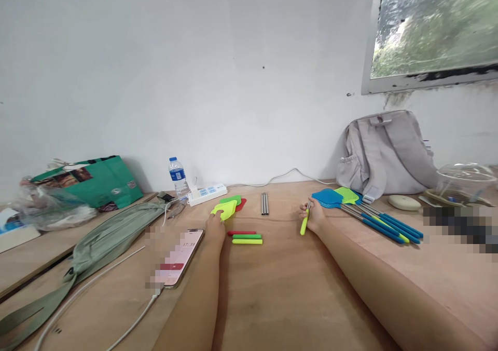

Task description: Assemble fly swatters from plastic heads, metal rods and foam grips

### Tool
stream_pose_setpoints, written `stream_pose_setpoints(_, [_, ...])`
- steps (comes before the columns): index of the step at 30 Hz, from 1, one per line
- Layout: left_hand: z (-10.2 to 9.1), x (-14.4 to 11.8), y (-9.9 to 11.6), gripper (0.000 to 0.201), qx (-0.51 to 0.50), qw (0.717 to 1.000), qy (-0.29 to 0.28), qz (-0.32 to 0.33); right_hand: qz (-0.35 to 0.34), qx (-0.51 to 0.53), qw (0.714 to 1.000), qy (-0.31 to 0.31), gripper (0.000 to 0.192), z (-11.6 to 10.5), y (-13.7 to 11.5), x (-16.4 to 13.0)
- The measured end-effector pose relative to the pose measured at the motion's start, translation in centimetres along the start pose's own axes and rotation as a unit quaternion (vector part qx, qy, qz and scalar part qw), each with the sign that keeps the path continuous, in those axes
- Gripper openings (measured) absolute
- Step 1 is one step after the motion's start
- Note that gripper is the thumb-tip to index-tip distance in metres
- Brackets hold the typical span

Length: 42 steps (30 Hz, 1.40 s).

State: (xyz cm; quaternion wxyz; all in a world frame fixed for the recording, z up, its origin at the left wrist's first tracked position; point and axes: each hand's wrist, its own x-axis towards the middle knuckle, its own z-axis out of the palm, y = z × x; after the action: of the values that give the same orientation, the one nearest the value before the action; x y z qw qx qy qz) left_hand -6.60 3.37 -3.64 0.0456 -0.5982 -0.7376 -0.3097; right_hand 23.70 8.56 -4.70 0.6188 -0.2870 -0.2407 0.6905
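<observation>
My left hand (pixel 216 223) has its fingers closed on the near edge of a yellow fly swatter head (pixel 227 209). A green swatter head (pixel 235 199) and a red swatter head (pixel 241 204) lie partly hidden behind it. In my right hand (pixel 316 217) is a yellow handle (pixel 304 226) with a short piece of metal rod at its upper end; it tilts with its lower end toward me. Between the hands lie a red handle (pixel 241 232), a green handle (pixel 247 236) and a yellow-green handle (pixel 247 241), side by side. Beyond them are several metal rods (pixel 265 204).
Whole fly swatters with blue heads (pixel 327 198) and blue handles lie at right before a grey backpack (pixel 385 153). A phone (pixel 181 257) on a cable, a green-grey strap bag (pixel 112 237), a power strip (pixel 207 194) and a water bottle (pixel 178 178) stand or lie at left.
</observation>
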Motion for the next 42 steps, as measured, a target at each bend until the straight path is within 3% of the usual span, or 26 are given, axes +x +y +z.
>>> stream_pose_setpoints(3, [-0.9,-0.1,0.6,0.032,-0.011,0.999,0.051,-0.010,0.015,-0.065,0.998,-0.012,0.014,0.0,-0.1,-1.0])
stream_pose_setpoints(5, [-1.6,-0.2,1.5,0.031,-0.054,0.991,0.124,-0.015,0.012,-0.111,0.994,-0.014,0.011,-0.2,-0.1,-2.1])
stream_pose_setpoints(7, [-2.1,-0.3,2.6,0.026,-0.151,0.966,0.209,-0.027,-0.002,-0.150,0.989,-0.017,0.016,-0.5,-0.1,-3.8])
stream_pose_setpoints(9, [-2.0,-0.6,3.8,0.023,-0.297,0.920,0.247,-0.072,-0.049,-0.240,0.968,-0.052,0.025,-1.0,-0.4,-5.6])
stream_pose_setpoints(10, [-1.7,-0.7,4.4,0.023,-0.372,0.892,0.237,-0.103,-0.100,-0.333,0.933,-0.091,0.030,-1.2,-0.6,-6.6])
stream_pose_setpoints(12, [-0.7,-1.0,5.5,0.023,-0.502,0.830,0.190,-0.152,-0.187,-0.504,0.826,-0.168,0.042,-1.4,-1.2,-8.1])
stream_pose_setpoints(14, [0.5,-1.4,6.3,0.017,-0.605,0.763,0.141,-0.179,-0.238,-0.606,0.724,-0.227,0.051,-1.5,-1.7,-8.9])
stream_pose_setpoints(16, [1.4,-1.7,6.9,0.012,-0.676,0.701,0.111,-0.200,-0.261,-0.647,0.668,-0.260,0.050,-1.4,-1.9,-9.2])
stream_pose_setpoints(18, [1.8,-2.0,7.3,0.012,-0.716,0.655,0.098,-0.220,-0.277,-0.666,0.637,-0.272,0.045,-1.3,-1.9,-9.2])
stream_pose_setpoints(21, [1.4,-2.4,7.9,0.015,-0.738,0.630,0.088,-0.223,-0.303,-0.672,0.615,-0.281,0.038,-1.1,-1.6,-9.1])
stream_pose_setpoints(26, [0.0,-3.4,9.1,0.019,-0.797,0.575,0.020,-0.185,-0.325,-0.669,0.608,-0.278,0.027,-0.8,-1.2,-9.5])
stream_pose_setpoints(29, [-0.1,-3.9,9.8,0.024,-0.800,0.561,-0.015,-0.214,-0.318,-0.697,0.588,-0.260,0.026,-0.5,-1.2,-9.8])
stream_pose_setpoints(35, [0.0,-4.9,10.4,0.031,-0.806,0.559,-0.114,-0.160,-0.295,-0.738,0.566,-0.220,0.034,-0.2,-1.5,-10.0])
stream_pose_setpoints(42, [-0.4,-6.1,11.3,0.040,-0.800,0.575,-0.121,-0.121,-0.291,-0.747,0.560,-0.210,0.031,-0.2,-1.3,-10.0])
